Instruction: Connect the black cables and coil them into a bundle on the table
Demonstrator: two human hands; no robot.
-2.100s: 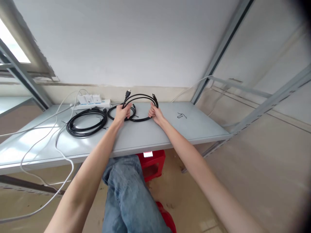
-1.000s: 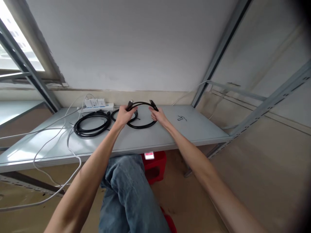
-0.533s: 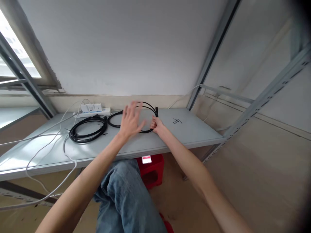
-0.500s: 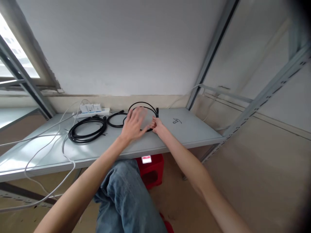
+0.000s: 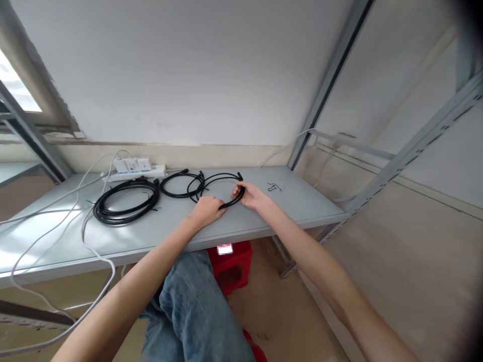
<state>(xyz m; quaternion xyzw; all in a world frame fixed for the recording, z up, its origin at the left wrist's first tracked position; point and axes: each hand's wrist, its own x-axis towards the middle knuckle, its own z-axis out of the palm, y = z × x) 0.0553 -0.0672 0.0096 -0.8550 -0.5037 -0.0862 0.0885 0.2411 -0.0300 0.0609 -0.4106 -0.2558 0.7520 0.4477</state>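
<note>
A coiled black cable lies on the grey tabletop, with a connector at its upper right end. My right hand is closed round the right side of this coil, just below the connector. At the coil's near edge, my left hand has its fingers curled onto the cable. To the left, a smaller black cable coil partly overlaps it. Farther left is a thicker black cable coil with thin ties sticking out. Some thin black ties lie to the right of my right hand.
A white power strip with several plugged-in adapters stands along the wall. White cords cross the table's left end and hang over its front edge. Metal posts rise at the sides. Below the table is a red stool.
My left hand has come down from a blurred, spread position above the coil to its near edge, fingers now curled. My right hand keeps hold of the coil; the view shifted slightly.
</note>
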